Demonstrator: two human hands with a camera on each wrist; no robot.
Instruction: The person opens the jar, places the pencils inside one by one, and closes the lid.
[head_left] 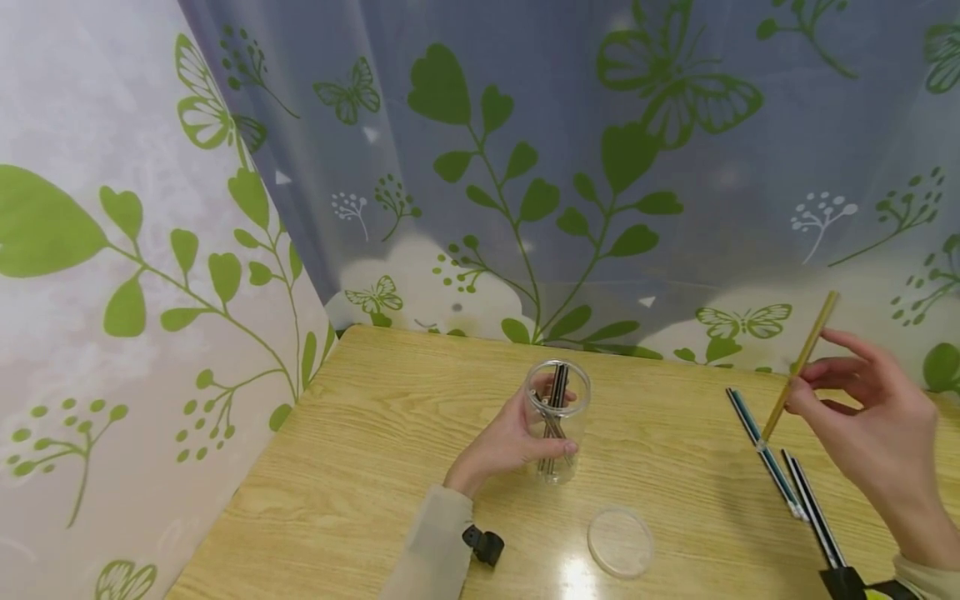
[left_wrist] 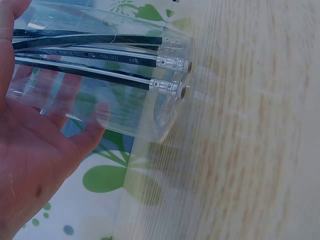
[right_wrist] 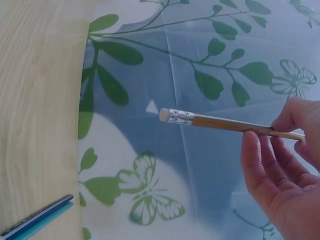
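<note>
My left hand (head_left: 502, 442) grips a clear cylindrical jar (head_left: 574, 423) with the thumb on its near side and fingers round the back. Inside, several dark striped pencils (left_wrist: 115, 57) lean at a slant, their eraser ends at the jar's base in the left wrist view. Over at the right, my right hand (head_left: 873, 417) pinches a yellow pencil (head_left: 798, 371) between thumb and fingers. It is held tilted, its white eraser (right_wrist: 164, 115) end pointing down and away from the fingers.
A clear round lid (head_left: 620, 542) lies on the wooden table (head_left: 360, 467) near the jar. Below the right hand lie blue-green and black pencils (head_left: 819, 510). A curtain (head_left: 480, 208) printed with leaves and butterflies stands behind the table's far edge.
</note>
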